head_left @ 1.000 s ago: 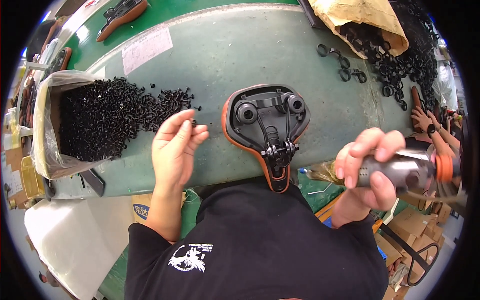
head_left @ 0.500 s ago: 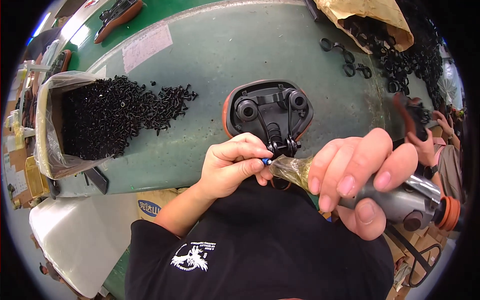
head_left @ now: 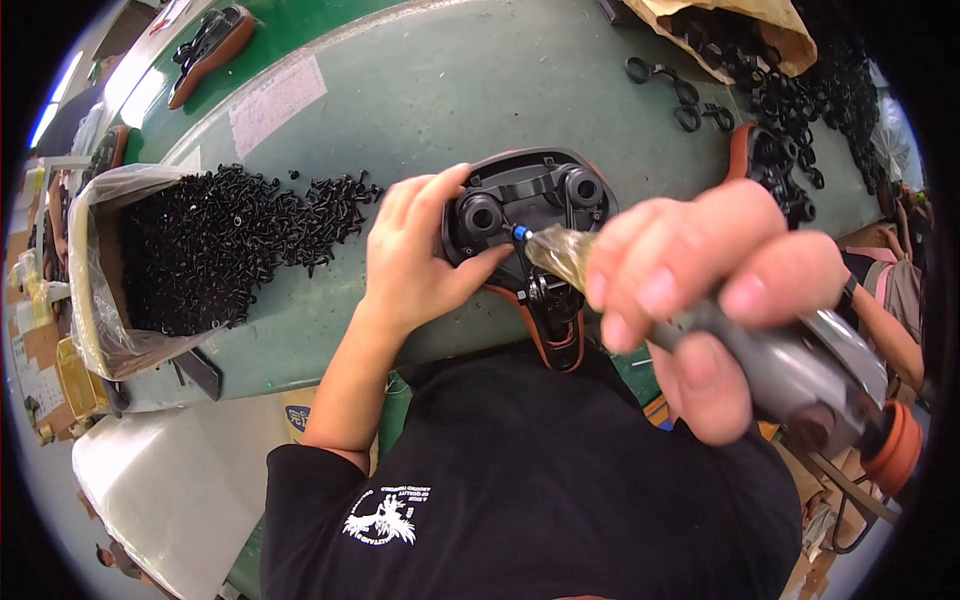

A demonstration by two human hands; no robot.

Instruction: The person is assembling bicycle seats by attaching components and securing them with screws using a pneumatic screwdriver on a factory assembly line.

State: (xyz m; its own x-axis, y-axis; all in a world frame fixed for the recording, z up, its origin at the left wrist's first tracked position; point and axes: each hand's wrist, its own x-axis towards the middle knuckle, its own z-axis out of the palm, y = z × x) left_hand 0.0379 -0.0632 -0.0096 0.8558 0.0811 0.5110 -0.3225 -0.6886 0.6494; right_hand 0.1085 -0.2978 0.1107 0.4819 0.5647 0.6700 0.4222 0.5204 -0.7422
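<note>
A bicycle saddle [head_left: 524,205] lies upside down on the green bench, its black underside up and its brown nose toward me. Against its left rim, my left hand [head_left: 410,245] grips the shell, thumb reaching over the underside. A grey power screwdriver [head_left: 765,365] is held in my right hand [head_left: 700,290], fingers wrapped round its body. The driver's front is wrapped in clear yellowish film, and its blue tip [head_left: 521,232] is over the underside near the left round black mount [head_left: 480,213]. Whether the tip touches there I cannot tell.
At the left, a plastic-lined box [head_left: 95,300] spills black screws [head_left: 335,215] onto the bench. Black double-ring clamps [head_left: 690,105] lie by a brown paper bag [head_left: 735,25]. Another saddle [head_left: 745,155] rests at the right, near a co-worker's arm [head_left: 885,315].
My left hand has left the driver tip and taken hold of the saddle's left side. The driver has moved forward over the saddle. At the right, a co-worker's hand has let go of another saddle.
</note>
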